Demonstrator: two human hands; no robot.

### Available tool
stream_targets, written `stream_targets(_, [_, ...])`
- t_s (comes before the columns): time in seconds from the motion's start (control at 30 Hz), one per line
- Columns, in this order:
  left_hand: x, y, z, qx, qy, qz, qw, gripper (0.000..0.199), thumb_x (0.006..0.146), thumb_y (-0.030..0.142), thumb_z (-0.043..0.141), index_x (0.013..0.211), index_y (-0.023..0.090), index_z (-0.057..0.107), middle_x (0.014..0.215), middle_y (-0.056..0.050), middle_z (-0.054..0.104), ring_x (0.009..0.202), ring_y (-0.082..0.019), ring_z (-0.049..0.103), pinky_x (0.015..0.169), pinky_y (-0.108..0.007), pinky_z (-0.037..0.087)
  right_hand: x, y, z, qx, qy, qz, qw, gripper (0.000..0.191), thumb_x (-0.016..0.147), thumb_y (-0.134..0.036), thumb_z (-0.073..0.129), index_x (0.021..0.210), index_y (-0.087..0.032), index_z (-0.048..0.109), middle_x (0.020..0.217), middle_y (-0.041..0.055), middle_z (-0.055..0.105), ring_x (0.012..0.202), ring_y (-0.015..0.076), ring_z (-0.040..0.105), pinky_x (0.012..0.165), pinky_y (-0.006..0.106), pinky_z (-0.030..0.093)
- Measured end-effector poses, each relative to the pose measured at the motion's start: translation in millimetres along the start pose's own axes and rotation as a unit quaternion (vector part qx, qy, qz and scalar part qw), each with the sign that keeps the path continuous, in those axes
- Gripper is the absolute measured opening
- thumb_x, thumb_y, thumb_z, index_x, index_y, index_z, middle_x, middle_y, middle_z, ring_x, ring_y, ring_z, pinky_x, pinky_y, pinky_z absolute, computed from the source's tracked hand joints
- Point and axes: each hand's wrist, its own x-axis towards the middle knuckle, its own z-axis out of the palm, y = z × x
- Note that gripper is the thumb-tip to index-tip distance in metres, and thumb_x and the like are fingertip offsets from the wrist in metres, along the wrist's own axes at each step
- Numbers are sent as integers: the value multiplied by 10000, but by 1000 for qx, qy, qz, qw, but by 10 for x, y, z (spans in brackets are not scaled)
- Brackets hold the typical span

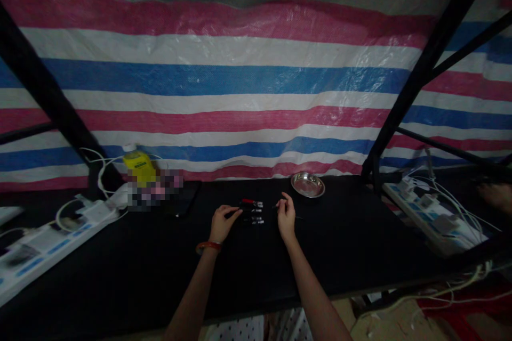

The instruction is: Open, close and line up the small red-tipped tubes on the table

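My left hand (pixel 222 223), with an orange-red bangle on its wrist, is closed in a pinch at the dark end of a small black piece with a silver tip (pixel 256 210). Just behind that piece lies a similar red one (pixel 248 202), also silver-tipped. In front of it are more dark pieces with shiny ends (pixel 256 220); their exact kind is too small to make out. To the right, my right hand (pixel 286 218) is closed around a thin dark stick (pixel 300 218), whose ends stick out on both sides. Beyond the right hand stands a round metal dish (pixel 308 185).
A black tabletop (pixel 240 272) lies under everything. Power strips with plugs and cables stand at the left (pixel 60 245) and right (pixel 436 213). A yellow bottle (pixel 138 165) and a dark phone-like slab (pixel 188 200) are at the back left. Another person's hand (pixel 496 194) shows at far right.
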Motion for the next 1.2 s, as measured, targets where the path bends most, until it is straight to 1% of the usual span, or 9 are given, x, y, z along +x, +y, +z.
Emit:
stream_targets(0.1, [2,-33,19,14,0,1,1000,291,669,485,646,771,223,720,805,-44,620,815,-195,576,808,-371,455,-46,-36,-7,-66,7,-55,996,329,855,-418,452,1030,-150,528,712,9,588,673,133,567,631,242,431])
stream_targets(0.27, [-5,-61,32,28,-1,5,1000,251,681,441,647,787,225,717,818,-41,616,813,-189,571,807,-365,456,-102,-80,-2,-144,-57,-64,986,287,854,-393,461,885,-155,619,737,40,642,668,154,592,632,253,445])
stream_targets(0.4, [-13,-77,32,37,-6,14,999,241,693,430,638,800,226,712,824,-39,615,820,-189,571,812,-366,455,-121,-84,-38,-246,-54,-72,965,292,854,-367,464,894,-170,678,891,73,678,816,189,613,745,289,453])
stream_targets(0.6, [-26,-79,24,56,-10,19,998,236,699,419,633,813,226,709,840,-41,611,836,-194,565,820,-366,452,-133,-72,-87,-393,-57,-65,916,299,884,-322,430,962,-196,690,921,88,661,889,229,559,758,318,418])
stream_targets(0.9, [-53,59,-12,111,-37,11,993,299,739,495,575,845,249,707,868,-44,605,865,-209,553,822,-359,443,-150,-98,-123,-430,-35,-105,896,297,877,-348,446,1010,-211,673,922,99,618,890,238,494,775,347,355])
stream_targets(0.97, [-73,108,-21,134,-51,13,990,358,724,548,572,896,260,694,930,-47,604,912,-220,546,840,-366,426,-150,-109,-145,-457,14,-90,885,351,839,-423,497,1078,-211,642,1054,131,581,999,287,467,822,411,332])
stream_targets(1.07, [-108,161,-28,179,-81,21,980,482,647,616,612,997,287,659,1041,-52,583,980,-246,525,840,-384,405,-146,-86,-184,-497,74,-36,864,636,757,-555,550,1263,-172,502,1286,217,430,1178,380,355,883,526,276])
stream_targets(1.13, [-126,178,-31,200,-95,27,975,553,610,633,633,1044,291,637,1083,-60,567,1012,-259,510,827,-380,400,-145,-47,-206,-509,55,-7,859,780,734,-591,558,1335,-117,406,1346,265,352,1235,395,313,925,551,247])
stream_targets(1.2, [-136,181,-32,210,-101,33,972,594,593,636,644,1073,287,622,1102,-67,557,1026,-264,501,819,-372,397,-143,-4,-216,-506,-3,-15,863,801,751,-572,554,1363,-94,359,1374,271,325,1266,375,309,973,528,235])
